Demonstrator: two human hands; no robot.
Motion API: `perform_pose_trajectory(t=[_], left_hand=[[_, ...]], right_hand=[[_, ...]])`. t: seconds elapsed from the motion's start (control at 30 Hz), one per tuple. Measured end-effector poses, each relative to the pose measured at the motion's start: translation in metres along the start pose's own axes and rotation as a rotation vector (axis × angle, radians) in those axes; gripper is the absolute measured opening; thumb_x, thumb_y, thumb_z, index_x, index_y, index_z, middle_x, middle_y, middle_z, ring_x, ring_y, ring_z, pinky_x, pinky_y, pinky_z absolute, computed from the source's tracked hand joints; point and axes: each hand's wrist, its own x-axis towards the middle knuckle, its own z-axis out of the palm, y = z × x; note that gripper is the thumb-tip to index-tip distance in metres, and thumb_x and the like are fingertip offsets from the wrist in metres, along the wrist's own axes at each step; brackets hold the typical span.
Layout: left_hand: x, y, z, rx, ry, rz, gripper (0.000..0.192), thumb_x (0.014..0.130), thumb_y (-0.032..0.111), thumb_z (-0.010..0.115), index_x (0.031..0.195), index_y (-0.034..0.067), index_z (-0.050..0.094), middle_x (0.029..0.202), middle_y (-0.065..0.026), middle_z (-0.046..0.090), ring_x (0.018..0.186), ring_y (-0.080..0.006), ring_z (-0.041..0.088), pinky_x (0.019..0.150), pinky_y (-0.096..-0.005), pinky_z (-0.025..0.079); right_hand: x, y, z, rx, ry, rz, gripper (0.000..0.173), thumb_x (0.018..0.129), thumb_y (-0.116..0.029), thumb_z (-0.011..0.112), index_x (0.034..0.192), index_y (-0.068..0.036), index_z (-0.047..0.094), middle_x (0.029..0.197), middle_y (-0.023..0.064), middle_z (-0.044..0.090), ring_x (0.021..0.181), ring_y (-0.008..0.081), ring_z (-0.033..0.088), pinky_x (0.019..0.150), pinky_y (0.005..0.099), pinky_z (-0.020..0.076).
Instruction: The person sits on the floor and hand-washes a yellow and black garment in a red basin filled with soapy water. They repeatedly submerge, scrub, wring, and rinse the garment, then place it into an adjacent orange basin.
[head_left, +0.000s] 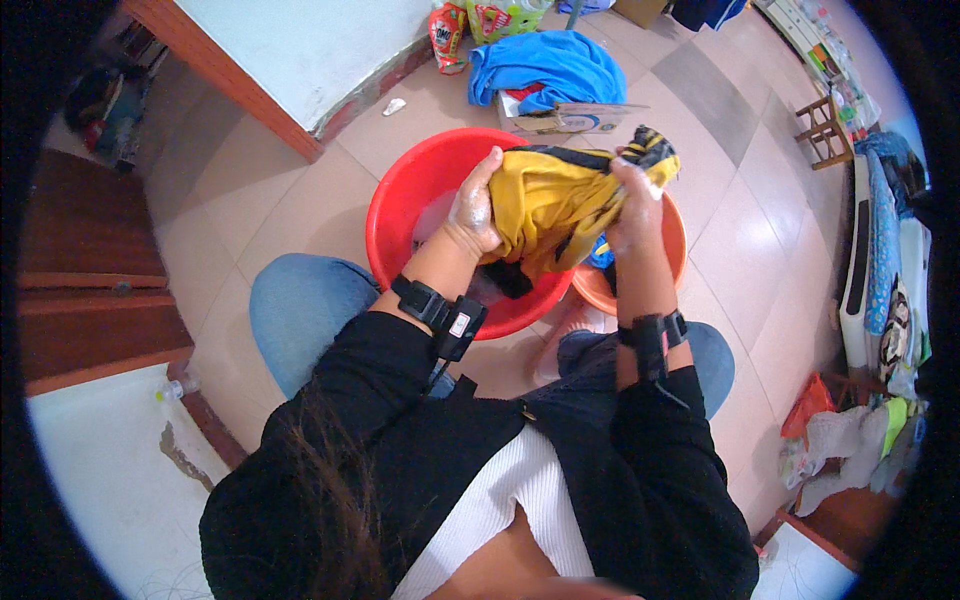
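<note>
A yellow and black garment (551, 199) is stretched between my two hands, above a red plastic basin (390, 202). My left hand (476, 206) grips its left side, and whitish suds show on the skin. Bunched black and yellow cloth at the right end is held in my right hand (637, 199), also wet with suds. Part of the fabric hangs over the basin, where cloudy, sudsy water (435, 214) shows. An orange basin (679, 247) stands on the floor beneath my right forearm, with blue cloth (600, 253) inside. The fingers behind the garment are partly hidden.
Beyond the basins, a blue cloth (547, 67) is heaped on a cardboard box (574, 120). A red detergent pouch (447, 37) stands by the wall. My knees flank the basins. A small wooden stool (825, 133) is at the far right; a wooden door (97, 247) is left.
</note>
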Motion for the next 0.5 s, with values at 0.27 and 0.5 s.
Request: perform_pose_trajectory(t=[0.27,0.5], left_hand=[[-0.01,-0.038,0.003,0.845,0.167,-0.013,0.04,0.093,0.045,0.045,0.107,0.012,0.061,0.106,-0.0079,0.066,0.099,-0.0238,0.062,0.091,-0.0418,0.048],[-0.007,-0.05,0.014,0.11,0.37,-0.15,0.042,0.094,0.045,0.042,0.114,0.012,0.06,0.11,-0.0089,0.066,0.098,-0.0241,0.063,0.087,-0.0399,0.051]], right_hand=[[-0.04,0.048,0.045,-1.087,-0.133,-0.248,0.026,0.075,-0.014,0.074,0.095,-0.004,0.063,0.101,0.01,0.068,0.095,0.0238,0.065,0.082,0.0408,0.0501],[-0.046,0.06,0.04,-1.005,-0.318,-0.437,0.034,0.076,-0.018,0.074,0.103,-0.003,0.061,0.099,0.014,0.067,0.098,0.0282,0.064,0.088,0.0408,0.0478]])
